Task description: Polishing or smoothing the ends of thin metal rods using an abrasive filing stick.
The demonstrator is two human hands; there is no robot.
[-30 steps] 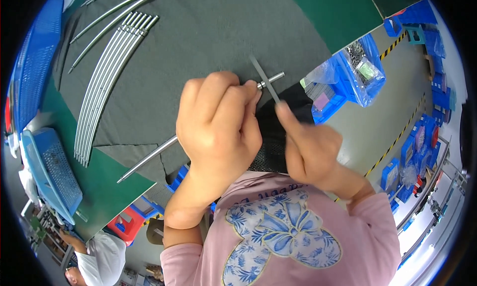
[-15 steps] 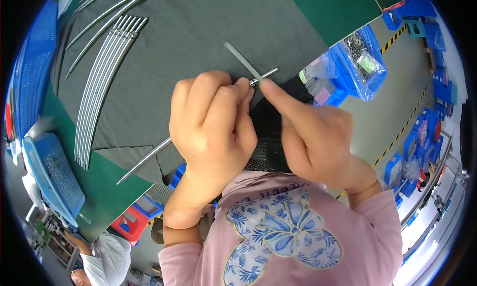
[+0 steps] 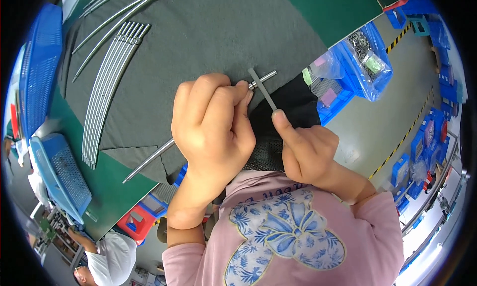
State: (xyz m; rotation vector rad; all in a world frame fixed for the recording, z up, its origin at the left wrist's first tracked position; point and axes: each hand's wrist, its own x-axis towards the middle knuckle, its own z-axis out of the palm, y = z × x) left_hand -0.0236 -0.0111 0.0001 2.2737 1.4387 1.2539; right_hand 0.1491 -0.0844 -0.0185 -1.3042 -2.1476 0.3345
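Note:
My left hand (image 3: 211,122) is closed around a slim metal rod (image 3: 149,160). The rod's long part sticks out at the lower left, and its stepped end shows past my thumb and fingertips. A flat grey file (image 3: 263,90) lies across that end at an angle, touching it or just over it. My right hand (image 3: 310,149) grips the file's near end, thumb stretched along it. To the left, a row of several similar metal rods (image 3: 110,95) rests side by side on the dark grey cloth (image 3: 198,33).
More rods (image 3: 114,23) lie at the far left. Blue perforated baskets (image 3: 59,172) stand along the left side. At the right, a blue bin (image 3: 365,62) holds small metal parts in plastic. A person in white (image 3: 114,258) is at lower left, near a red stool (image 3: 135,224).
My right hand has pulled the file back toward me and slightly right, so its far tip is now near the rod's end. My left hand keeps its grip on the rod.

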